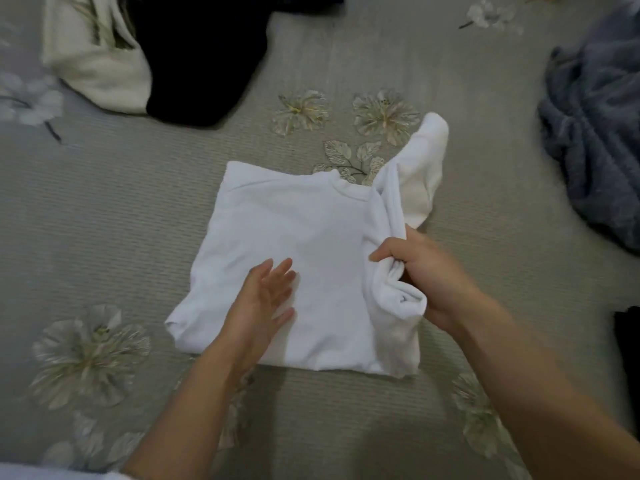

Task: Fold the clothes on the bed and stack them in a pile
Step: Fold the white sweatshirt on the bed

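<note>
From your head camera, you can count five pieces of clothing on the bed (114,209), which has a grey ribbed cover printed with pale flowers. One white shirt (291,237) lies flat in the middle, right in front of you, with its collar pointing away from you and its left side already folded in. One cream garment (93,67) lies at the far left. One dark garment (204,57) lies just beside it, and the two touch. One grey-blue fleecy piece (595,133) is crumpled at the far right, well apart from the shirt. One black item (627,355) shows only as a strip at the right edge, too cropped to identify.

Both of your hands are in view, with bare forearms reaching in from the bottom of the frame. Your left hand (263,306) is over the near left part of the shirt, with its palm turned toward the middle and its fingers (277,275) straight, slightly spread and holding nothing. Motion blur hides whether its edge presses on the cloth. Your right hand (429,271) is at the shirt's right side, with its fingers curled tight around a bunch of the right sleeve (419,174). The sleeve is lifted off the bed, and it runs from your fist up and away from you, with its cuff end drooping over the cover beyond the collar.
</note>
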### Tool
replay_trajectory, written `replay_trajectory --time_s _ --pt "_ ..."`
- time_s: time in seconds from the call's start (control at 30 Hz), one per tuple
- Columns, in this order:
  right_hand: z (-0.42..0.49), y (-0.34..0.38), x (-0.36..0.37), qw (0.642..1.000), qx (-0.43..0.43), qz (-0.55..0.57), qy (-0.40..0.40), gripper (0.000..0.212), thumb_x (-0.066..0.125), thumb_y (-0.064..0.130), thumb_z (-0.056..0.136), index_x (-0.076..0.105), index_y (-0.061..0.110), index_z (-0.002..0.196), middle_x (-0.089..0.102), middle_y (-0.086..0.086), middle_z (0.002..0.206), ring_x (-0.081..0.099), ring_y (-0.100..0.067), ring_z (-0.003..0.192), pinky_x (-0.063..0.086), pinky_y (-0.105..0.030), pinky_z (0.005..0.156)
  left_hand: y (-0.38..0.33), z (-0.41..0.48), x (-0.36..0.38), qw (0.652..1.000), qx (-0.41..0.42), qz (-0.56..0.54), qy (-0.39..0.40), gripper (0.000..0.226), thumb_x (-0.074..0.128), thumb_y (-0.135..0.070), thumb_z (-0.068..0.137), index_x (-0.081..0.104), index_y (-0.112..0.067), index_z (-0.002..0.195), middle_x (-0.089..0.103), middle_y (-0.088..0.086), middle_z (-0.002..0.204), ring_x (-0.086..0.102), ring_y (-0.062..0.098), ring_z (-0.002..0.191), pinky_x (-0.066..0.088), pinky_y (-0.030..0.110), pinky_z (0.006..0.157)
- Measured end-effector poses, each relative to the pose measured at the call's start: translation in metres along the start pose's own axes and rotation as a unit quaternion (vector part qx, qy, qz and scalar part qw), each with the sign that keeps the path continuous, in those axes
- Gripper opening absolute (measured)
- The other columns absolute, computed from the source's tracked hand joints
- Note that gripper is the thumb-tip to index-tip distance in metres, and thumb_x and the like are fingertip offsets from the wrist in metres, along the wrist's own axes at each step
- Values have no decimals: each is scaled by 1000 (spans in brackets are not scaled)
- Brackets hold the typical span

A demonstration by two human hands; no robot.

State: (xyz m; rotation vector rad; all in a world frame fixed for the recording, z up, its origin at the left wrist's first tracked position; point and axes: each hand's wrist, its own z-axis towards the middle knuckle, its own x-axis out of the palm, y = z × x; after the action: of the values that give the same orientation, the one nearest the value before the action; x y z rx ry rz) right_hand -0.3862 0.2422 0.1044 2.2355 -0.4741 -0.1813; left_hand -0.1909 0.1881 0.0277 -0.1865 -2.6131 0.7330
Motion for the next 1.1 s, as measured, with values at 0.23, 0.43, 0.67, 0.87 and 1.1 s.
replay_trajectory --time_s 0.23,0.43,0.67,0.87,1.1 --pt "36 -15 128 991 -61 -83 82 21 49 9 79 61 17 94 55 -4 63 51 -10 59 42 -22 52 -28 -20 -88 992 15 -123 5 58 36 -56 89 55 -21 131 61 8 130 52 27 125 34 48 109" --pt "51 -56 187 949 -39 -265 167 57 49 34 93 30 31 147 67 0 101 64 -12 93 49 -29 89 -30 -30 -128 992 -19 -121 20 60 43 -55 86 61 -11 123 65 18 119 65 30 106 54 38 79" --pt "42 -70 117 914 -114 -382 -68 35 54 28 92 54 22 126 59 9 113 52 -5 104 35 -11 82 -34 -22 -124 916 127 349 -150 10 65 -21 87 67 -26 96 72 -9 87 67 11 81 52 31 72" --pt "26 -106 67 864 2 -463 -197 88 71 54 74 29 20 144 27 -5 148 30 -25 132 31 -41 108 -25 -14 -140 901 108 356 -223 32 71 -27 83 62 -19 114 65 -8 97 62 13 87 46 29 74" --pt "35 -116 65 916 77 -335 -206 90 77 44 72 27 15 140 50 -8 135 52 -27 114 38 -31 84 -17 -23 -145 956 3 245 -161 39 68 -34 55 66 -24 93 71 -6 92 67 13 79 47 26 60"
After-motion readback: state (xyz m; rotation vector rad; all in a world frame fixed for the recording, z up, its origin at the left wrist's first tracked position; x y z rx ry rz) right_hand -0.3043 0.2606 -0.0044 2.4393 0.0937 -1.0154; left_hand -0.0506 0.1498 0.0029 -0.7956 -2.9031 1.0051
